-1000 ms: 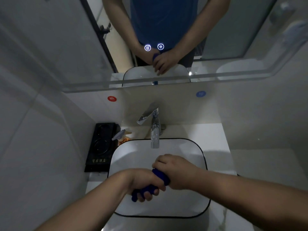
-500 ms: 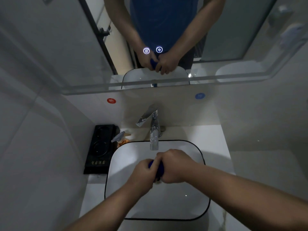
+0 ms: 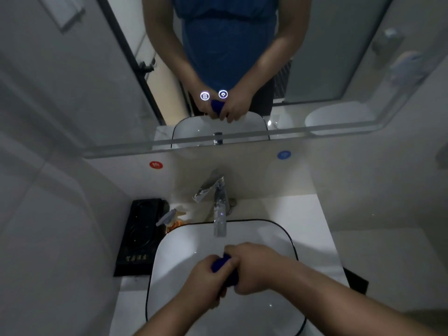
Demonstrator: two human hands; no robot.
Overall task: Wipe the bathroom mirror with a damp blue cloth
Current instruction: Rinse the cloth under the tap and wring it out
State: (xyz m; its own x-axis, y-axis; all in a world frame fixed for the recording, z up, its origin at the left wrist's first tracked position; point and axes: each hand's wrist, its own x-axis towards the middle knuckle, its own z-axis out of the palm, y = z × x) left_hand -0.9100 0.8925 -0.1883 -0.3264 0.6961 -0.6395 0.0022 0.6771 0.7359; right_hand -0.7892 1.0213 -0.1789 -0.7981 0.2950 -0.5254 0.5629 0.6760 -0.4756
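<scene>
Directly over the basin, left hand and right hand each clench an end of the rolled blue cloth; counter-twisting firmly, kept low, should leave it damp, not dripping, for the mirror.

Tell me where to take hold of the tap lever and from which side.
Pinch the lever at its broad flat end, which juts out left of the tap column, coming in from the left and above. Its flat faces suit a pinch. The left hand and right hand both grip the blue cloth, so free the left first.
</scene>
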